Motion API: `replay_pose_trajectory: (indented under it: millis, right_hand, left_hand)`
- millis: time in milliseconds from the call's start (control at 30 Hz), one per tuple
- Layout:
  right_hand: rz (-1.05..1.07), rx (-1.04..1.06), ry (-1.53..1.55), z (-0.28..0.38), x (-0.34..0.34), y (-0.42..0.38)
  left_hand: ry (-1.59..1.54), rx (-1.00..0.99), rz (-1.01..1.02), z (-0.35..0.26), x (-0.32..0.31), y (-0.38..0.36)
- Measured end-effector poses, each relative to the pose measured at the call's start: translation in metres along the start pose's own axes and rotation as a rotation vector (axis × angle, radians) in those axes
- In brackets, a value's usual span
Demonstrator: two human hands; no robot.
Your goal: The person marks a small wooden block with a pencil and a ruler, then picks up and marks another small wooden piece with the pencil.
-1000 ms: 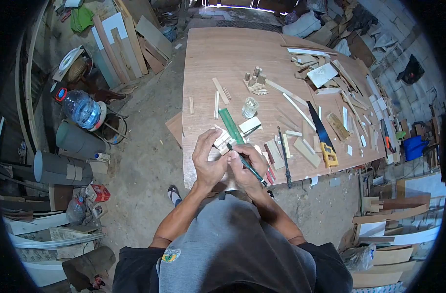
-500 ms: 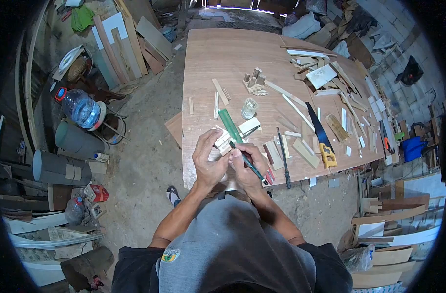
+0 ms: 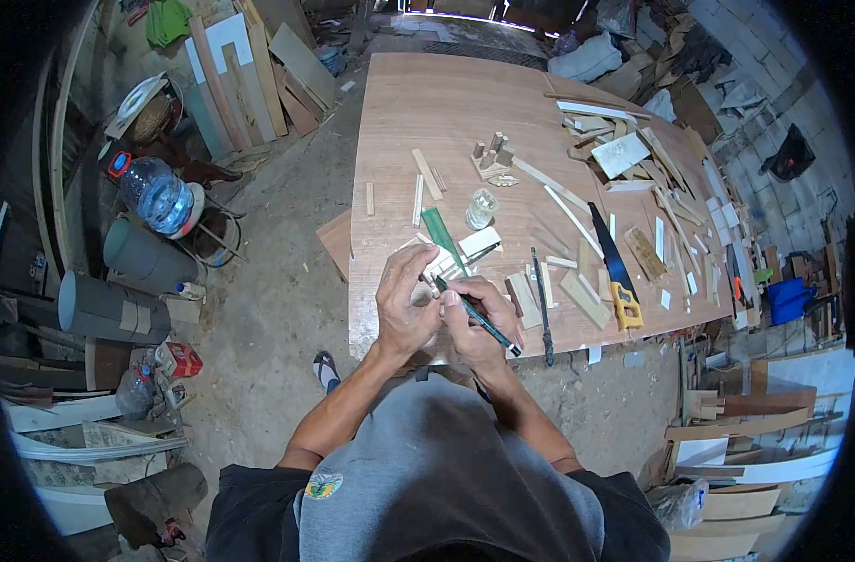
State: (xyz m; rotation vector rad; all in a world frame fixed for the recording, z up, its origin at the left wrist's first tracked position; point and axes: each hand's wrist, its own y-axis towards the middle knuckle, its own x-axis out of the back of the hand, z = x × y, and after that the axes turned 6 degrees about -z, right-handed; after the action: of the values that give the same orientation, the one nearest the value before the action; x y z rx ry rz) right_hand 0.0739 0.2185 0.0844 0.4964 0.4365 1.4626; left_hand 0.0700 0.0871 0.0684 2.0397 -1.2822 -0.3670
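Near the front edge of the wooden table point(image 3: 446, 84), my left hand point(image 3: 406, 298) is closed round a small light wooden piece point(image 3: 434, 269). Held in my right hand point(image 3: 479, 323) is a dark green pencil point(image 3: 490, 328), its upper end toward the lower right and its tip at the wooden piece. Just beyond my hands lies a green ruler point(image 3: 440, 234), its near end close to the wooden piece. A glass jar point(image 3: 482, 208) stands behind my right hand, with a white block point(image 3: 479, 243) in front of it.
A handsaw with a yellow handle point(image 3: 626, 304) lies at the right, beside wood offcuts point(image 3: 587, 298). Farther back are a small wooden peg assembly point(image 3: 494, 159) and a pile of scraps point(image 3: 622, 155). A water bottle point(image 3: 160, 201) stands on a stool at the left.
The view has shifted slightly. Both hands stay together at the wooden piece, with the pencil still in my right hand and only slightly moved.
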Motion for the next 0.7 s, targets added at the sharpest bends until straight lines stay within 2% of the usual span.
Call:
replay_pose_trajectory:
  millis: [67,133,367,433,533,633,700]
  right_hand:
    - [-0.003,-0.015,-0.015,0.0010,-0.0019,-0.0001]
    - [-0.025,-0.136,0.005,0.0033,-0.0026,-0.0012]
    - [-0.011,-0.115,-0.029,-0.0023,-0.0052,-0.0006]
    - [0.067,0.032,-0.063,-0.0040,-0.0036,0.0021]
    - [0.027,-0.062,-0.073,-0.0037,-0.0041,-0.0009]
    - [0.058,0.016,-0.071,0.0019,-0.0037,0.0032]
    - [0.044,-0.030,-0.072,-0.0014,-0.0026,-0.0003]
  left_hand:
    - [0.017,-0.001,0.002,0.0019,-0.0008,-0.0009]
    - [0.016,0.003,-0.002,0.0022,-0.0007,-0.0005]
    - [0.032,-0.008,-0.011,0.0026,0.0003,0.0004]
    - [0.036,0.001,-0.012,0.0027,0.0001,-0.0009]
    - [0.049,0.005,-0.015,0.0020,-0.0004,-0.0011]
    - [0.045,-0.002,-0.017,0.0008,-0.0004,-0.0004]
    - [0.035,-0.004,-0.020,0.0001,-0.0001,-0.0004]
